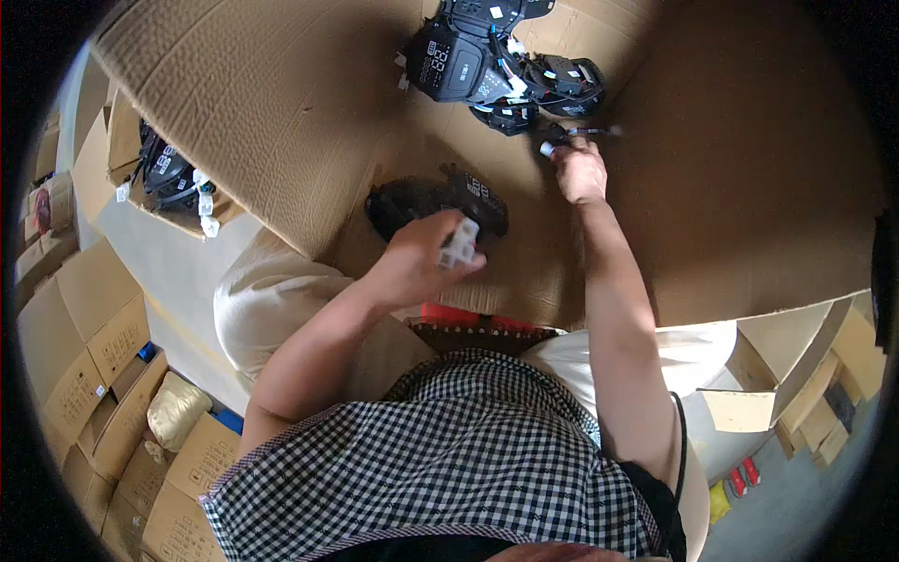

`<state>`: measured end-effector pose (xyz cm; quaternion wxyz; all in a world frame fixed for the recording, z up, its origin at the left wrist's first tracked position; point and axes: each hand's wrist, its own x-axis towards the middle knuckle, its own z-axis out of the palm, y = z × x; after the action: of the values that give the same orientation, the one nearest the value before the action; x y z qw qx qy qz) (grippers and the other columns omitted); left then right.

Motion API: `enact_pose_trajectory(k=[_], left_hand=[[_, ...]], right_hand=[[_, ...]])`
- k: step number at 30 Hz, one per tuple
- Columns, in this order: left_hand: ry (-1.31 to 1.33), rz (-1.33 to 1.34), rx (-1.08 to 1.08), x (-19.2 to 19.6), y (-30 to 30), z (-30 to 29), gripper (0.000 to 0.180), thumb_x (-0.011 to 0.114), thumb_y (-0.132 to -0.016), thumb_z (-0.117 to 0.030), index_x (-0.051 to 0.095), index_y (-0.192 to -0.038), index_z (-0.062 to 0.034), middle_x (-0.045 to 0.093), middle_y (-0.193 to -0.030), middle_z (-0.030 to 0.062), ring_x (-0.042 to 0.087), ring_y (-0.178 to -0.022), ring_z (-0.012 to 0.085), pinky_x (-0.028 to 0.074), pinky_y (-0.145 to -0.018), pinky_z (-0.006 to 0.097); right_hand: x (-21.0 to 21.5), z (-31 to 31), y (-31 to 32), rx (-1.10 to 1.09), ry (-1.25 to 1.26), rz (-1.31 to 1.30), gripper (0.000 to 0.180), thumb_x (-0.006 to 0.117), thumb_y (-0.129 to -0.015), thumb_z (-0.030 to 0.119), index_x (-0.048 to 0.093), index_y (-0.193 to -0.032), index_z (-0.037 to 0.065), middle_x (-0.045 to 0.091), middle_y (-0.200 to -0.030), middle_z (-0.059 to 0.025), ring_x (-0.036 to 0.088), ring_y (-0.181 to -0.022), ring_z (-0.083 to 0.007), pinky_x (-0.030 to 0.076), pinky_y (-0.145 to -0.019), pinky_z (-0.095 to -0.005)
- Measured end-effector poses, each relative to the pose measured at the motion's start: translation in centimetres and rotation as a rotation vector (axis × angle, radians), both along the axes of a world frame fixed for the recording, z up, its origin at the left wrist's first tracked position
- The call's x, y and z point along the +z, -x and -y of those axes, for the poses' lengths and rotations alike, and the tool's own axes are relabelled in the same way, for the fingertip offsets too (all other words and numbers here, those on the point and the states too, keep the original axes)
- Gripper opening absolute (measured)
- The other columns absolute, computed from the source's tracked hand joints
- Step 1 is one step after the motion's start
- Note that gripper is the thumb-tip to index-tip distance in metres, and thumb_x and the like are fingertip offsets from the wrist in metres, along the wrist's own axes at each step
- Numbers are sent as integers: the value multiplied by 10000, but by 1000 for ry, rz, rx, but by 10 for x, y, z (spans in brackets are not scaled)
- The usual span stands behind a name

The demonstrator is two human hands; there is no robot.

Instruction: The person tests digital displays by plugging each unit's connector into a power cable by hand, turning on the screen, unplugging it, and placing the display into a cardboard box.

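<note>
Head view. Carton (253, 122), one, large, open: brown walls left and right, near rim crossing beneath both arms (328, 323). Risk: an arm drawn back low may scrape that rim. Room: bare carton floor between the lone panel and the right wall; the far end is crowded.

Side box (123, 140), outside the left wall: black parts, white plugs hanging at its edge.

Pile (459, 70), far end of carton: black display panels, heaped askew, wires tangled among them. Risk: one pulled by its lead may drag or tip its neighbours.

Lone panel (398, 201), nearer the body, apart from the pile: black, blurred. Risk: a knock from the left hand may scuff its face.

Left hand (417, 258), over its near edge: fingers curled about white connectors (459, 245). Whether these join the panel, cannot tell; if so, a hard tug may strain the lead.

Right hand (582, 173), at the pile's near side: fingers drawn together beside a small white plug (547, 148); what they pinch, cannot tell. Open room rightward, to the wall.
</note>
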<state>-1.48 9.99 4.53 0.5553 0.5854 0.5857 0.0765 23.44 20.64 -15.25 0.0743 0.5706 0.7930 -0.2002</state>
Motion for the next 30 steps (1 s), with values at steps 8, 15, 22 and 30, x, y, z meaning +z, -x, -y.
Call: enact_pose_trajectory(k=[8,15,22,30], left_hand=[[204,477,633,-27,19,-12,218,603,-913,-264,553,-1006,-74,643,-994,12,485,-678,56,407,-592,229],[157,789,931,-51,20,-19,231,623,-901,-273,550,-1013,-84,539,-746,-23,477,-612,84,369,-582,223],[76,846,881,-65,19,-17,189,619,-899,-223,533,-1003,-91,639,-825,34,415,-561,64,345,-554,214],[-226,396,226,-71,15,-11,297,627,-880,-138,563,-1159,-61,633,-959,25,555,-878,84,452,-803,250]], right_hand=[[123,40,28,-1144,466,-1933,155,613,-906,200,633,-971,60,665,-878,-44,617,-805,-134,508,-763,-289],[161,126,32,-1137,793,-2003,146,581,-920,204,632,-930,67,666,-979,-66,631,-923,-188,499,-877,-391],[140,160,31,-1288,830,-1706,125,587,-920,173,623,-921,54,644,-859,-12,597,-813,-130,484,-798,-290],[94,123,6,-1187,590,-1020,151,527,-941,132,621,-919,16,639,-864,-47,587,-815,-153,471,-785,-305]])
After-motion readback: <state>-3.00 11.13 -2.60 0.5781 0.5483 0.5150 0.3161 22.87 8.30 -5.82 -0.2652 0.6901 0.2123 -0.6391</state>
